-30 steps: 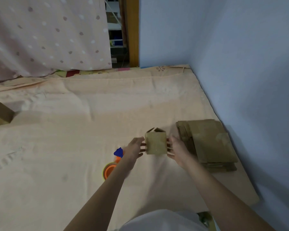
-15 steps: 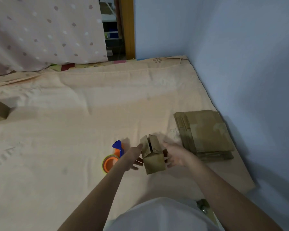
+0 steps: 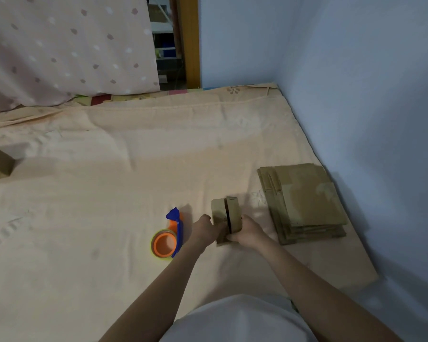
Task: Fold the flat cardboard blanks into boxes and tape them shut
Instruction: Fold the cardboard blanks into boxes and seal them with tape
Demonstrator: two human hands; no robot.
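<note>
Now I am holding the box (image 3: 225, 218) with both my left hand (image 3: 206, 230) and right hand (image 3: 247, 232); the tape (image 3: 167, 239) is lying at nine o'clock.

Dotted curtain (image 3: 67, 45), peach bedsheet (image 3: 109, 181)

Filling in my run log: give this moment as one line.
stage: closing flaps | left hand: holds small box | right hand: grips small box | tape dispenser: on sheet, untouched | flat blanks: stacked right

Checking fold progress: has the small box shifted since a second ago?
Yes. The small box has tipped over and come down nearer the tape dispenser, with both flaps now folded nearly shut.
</note>
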